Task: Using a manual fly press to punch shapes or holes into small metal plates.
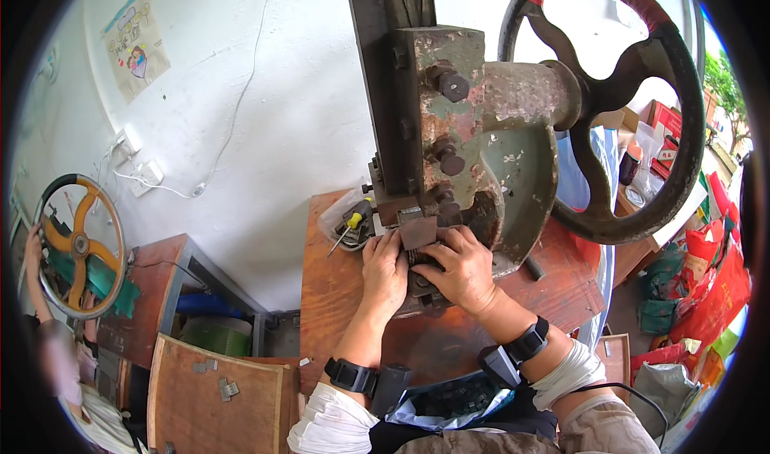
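Observation:
A hand-operated screw-type press (449,125), with a worn green and rusty body, stands on a reddish wooden bench (353,326). Both my hands meet at its base, below the dark slide. A small square brownish metal piece (419,233) shows between them. My left hand (385,273) has its fingers closed together at the piece's left side. Curled in from the right, my right hand (461,269) has thumb and forefinger pointing into the die area just below the piece. What the fingertips grip is hidden.
A handwheel (597,117) with red wrapping rises at right. Beside the base are a yellow-handled screwdriver (353,223) and a plastic tub (335,218). A bag of dark pieces (457,402) lies at my lap. Another person's hand (34,245) touches a second wheel (80,245) at far left.

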### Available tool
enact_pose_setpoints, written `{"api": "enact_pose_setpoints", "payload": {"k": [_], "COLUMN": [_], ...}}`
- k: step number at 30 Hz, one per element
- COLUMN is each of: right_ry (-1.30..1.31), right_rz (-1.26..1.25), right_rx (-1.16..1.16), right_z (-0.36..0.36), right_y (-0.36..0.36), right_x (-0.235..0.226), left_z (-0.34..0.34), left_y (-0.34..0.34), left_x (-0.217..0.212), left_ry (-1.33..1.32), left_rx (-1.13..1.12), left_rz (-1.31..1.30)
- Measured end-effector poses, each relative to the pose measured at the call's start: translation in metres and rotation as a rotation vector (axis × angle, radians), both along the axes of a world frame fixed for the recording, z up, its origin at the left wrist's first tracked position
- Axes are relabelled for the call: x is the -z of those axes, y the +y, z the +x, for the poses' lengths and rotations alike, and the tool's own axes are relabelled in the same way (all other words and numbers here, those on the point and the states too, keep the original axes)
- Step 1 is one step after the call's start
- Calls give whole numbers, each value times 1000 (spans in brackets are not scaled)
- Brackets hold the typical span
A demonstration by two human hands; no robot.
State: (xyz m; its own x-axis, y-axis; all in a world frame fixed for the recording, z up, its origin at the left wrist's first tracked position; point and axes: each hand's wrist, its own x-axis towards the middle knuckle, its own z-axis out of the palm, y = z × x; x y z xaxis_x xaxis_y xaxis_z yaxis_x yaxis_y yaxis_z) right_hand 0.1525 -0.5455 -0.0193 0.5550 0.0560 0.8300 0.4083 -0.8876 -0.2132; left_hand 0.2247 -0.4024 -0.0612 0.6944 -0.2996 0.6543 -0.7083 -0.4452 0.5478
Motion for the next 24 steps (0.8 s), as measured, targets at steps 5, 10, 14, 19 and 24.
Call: {"api": "enact_pose_setpoints", "payload": {"k": [5,10,14,19,24], "right_ry": [-33,18,173,281,408], "right_rz": [-31,170,323,480,540], "right_rx": [68,20,-36,-140,-111], "right_z": [-3,0,4,8,9], "right_y": [4,-5,-10,-11,-10], "right_x": [2,16,11,16,10], "left_z": [-3,-8,-5,-6,-6], "left_y": [2,-1,1,-1,0], "left_x": [-1,-5,-2,-3,-6], "left_ry": [-34,151,15,73,44], "left_rx": [8,-6,-24,-49,6], "left_rz": [4,-67,58,-99,-38]}}
